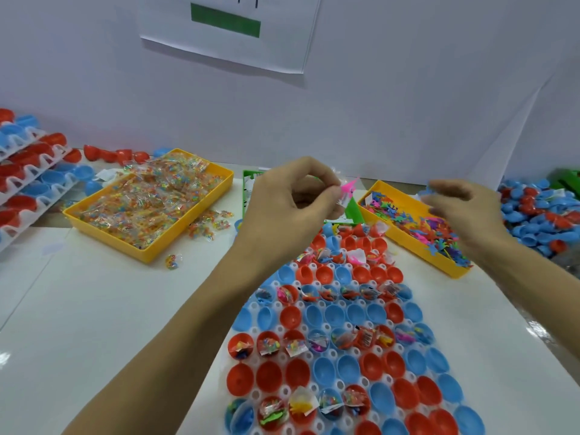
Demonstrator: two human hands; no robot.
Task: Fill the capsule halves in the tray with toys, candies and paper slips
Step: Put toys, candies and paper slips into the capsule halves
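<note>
Head view: I have both hands raised over the far end of the tray [284, 392], because the supplies sit just beyond it and the unfilled cups lie below. My left hand [292, 202] is curled, its fingertips pinching a small pink toy [348, 187] together with what looks like a bit of clear or white material; I cannot tell whether that is a slip or a wrapper. I hold it high so I can sort it out before dropping it. My right hand [461, 208] hangs above the yellow bin of toys [417, 227], fingers loosely bent; it is blurred, and something blue shows at its fingertips, but I cannot tell if it holds it.

The capsule halves [345, 340], red and blue, sit open side up in the tray on the bench [110, 309], right in front of me. Filled rows alternate with empty ones, so I judge the job roughly half done. The candy bin [150, 205] stands to my left, a green box of paper slips [251, 189] sits behind my left hand, and spare halves [533, 215] are heaped at the far right, all near the tray's far end.
</note>
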